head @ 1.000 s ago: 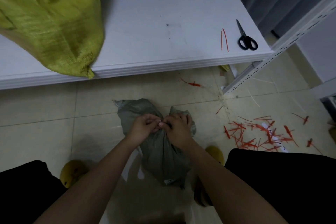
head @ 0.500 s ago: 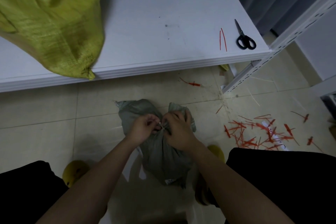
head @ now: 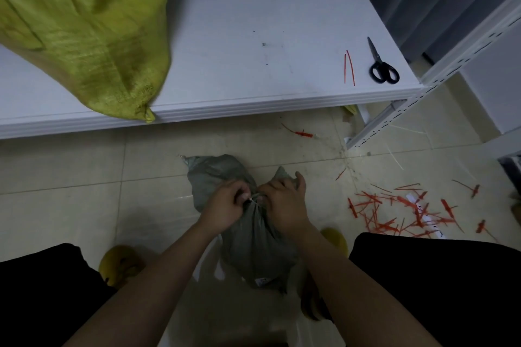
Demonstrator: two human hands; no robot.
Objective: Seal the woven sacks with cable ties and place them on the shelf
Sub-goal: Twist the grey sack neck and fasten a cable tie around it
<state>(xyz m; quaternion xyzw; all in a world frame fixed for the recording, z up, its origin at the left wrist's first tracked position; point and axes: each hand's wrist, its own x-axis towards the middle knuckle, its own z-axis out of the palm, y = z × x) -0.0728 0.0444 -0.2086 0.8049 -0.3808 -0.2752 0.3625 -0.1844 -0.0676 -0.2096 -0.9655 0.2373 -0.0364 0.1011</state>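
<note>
A grey woven sack (head: 253,239) lies on the tiled floor between my knees, its neck bunched together. My left hand (head: 225,205) pinches a pale cable tie (head: 253,198) at the neck. My right hand (head: 284,203) grips the gathered neck from the other side, fingers curled over the fabric. The tie's loop is mostly hidden by my fingers. A yellow-green woven sack (head: 84,31) rests on the white shelf (head: 253,22), its corner hanging over the front edge.
Black scissors (head: 382,65) and two red ties (head: 349,67) lie near the shelf's right end. Several cut red tie ends (head: 400,214) litter the floor at right. A perforated shelf post (head: 400,115) slants down there. Yellow slippers (head: 121,262) flank the sack.
My hands have stayed at the sack's neck. The left fingers have drawn slightly apart from the right, so the pale tie shows between them.
</note>
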